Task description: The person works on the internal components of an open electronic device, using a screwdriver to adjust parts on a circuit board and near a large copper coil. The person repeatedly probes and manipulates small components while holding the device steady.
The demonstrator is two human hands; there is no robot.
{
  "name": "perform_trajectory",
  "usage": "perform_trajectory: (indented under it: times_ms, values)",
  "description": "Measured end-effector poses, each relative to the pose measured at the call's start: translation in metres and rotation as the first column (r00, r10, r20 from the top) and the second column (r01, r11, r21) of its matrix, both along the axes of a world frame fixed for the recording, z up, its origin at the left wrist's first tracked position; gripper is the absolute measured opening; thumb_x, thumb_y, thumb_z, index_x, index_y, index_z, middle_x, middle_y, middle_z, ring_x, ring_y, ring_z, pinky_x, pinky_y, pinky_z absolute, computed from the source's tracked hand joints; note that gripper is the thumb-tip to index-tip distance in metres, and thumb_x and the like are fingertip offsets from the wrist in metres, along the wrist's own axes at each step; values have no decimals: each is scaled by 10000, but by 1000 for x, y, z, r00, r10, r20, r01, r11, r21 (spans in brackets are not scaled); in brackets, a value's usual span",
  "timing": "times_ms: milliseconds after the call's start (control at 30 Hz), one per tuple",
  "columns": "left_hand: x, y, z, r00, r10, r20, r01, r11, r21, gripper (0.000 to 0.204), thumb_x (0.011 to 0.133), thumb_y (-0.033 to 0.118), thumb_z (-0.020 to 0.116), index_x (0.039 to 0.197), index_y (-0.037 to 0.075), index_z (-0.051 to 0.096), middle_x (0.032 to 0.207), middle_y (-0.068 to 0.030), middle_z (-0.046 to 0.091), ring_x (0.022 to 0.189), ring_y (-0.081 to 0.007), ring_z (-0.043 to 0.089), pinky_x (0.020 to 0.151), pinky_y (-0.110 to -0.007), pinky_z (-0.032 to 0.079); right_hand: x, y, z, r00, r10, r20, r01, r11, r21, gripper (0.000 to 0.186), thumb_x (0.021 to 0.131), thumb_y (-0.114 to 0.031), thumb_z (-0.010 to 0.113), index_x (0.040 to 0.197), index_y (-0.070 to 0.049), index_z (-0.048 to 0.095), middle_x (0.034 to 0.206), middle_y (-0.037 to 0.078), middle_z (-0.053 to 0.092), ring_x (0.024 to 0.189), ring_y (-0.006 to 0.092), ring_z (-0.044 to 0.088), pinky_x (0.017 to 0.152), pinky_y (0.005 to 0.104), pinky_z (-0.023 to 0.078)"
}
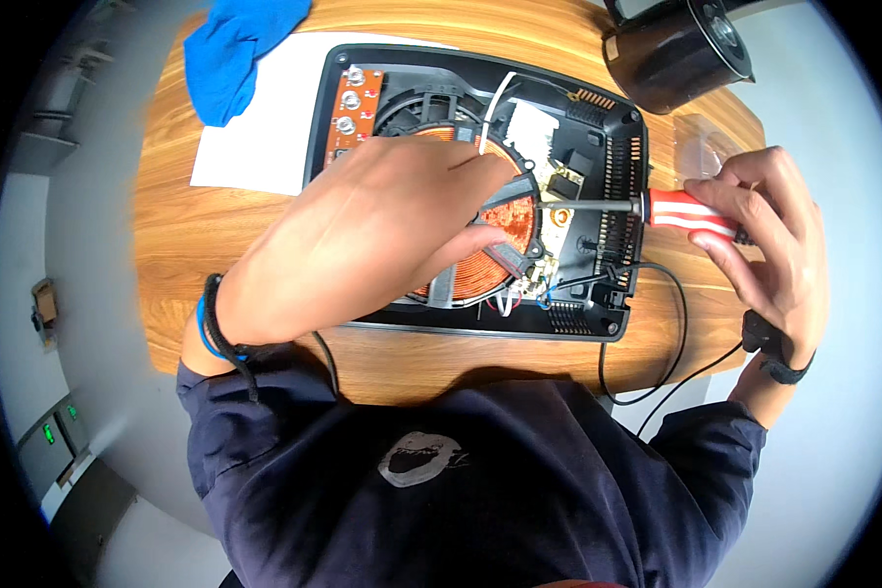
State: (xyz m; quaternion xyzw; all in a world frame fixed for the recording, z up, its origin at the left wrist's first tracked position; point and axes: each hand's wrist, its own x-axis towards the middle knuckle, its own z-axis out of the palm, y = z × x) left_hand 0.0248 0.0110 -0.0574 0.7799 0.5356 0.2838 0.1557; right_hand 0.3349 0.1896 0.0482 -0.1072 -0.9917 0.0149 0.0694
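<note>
Head view, red white-striped screwdriver (668, 208), slim metal shaft (598, 205), round copper coil (510, 218)

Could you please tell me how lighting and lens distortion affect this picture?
In the head view, the fisheye lens bends the outline of the wooden table and leaves black corners; in the same view, the white sheet shows bright with little detail, light brightens the left hand, and a shadow darkens the table near the navy shirt.
</note>
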Motion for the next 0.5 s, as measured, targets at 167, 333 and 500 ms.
perform_trajectory:
  times_ms: [167,333,500]
  values:
    - [0,1,-4,998,-4,56,6,999,-43,283,1010,208,870,1221,38,786,974,-156,800,915,-400,780,783,-478,605,-4,-6,-11,992,61,-106,-64,997,-31,446,833,-306,949,1196,-61,865,1048,97,673,884,266,700,708,391,575]
    - [-2,6,-1,1000,-20,8,20,998,-54,159,1032,149,834,1120,17,828,942,-164,812,878,-394,786,765,-480,609,-3,0,-16,989,59,-134,-67,996,-52,461,825,-304,952,1198,-49,862,1056,107,681,913,291,706,755,410,580]
    - [1,8,1,1000,-18,-14,17,997,-77,162,1060,132,791,1151,17,857,1013,-189,835,923,-412,799,789,-482,633,8,5,-23,989,9,-148,-20,997,-78,425,857,-271,939,1197,-32,851,1069,123,687,933,316,716,789,425,587]
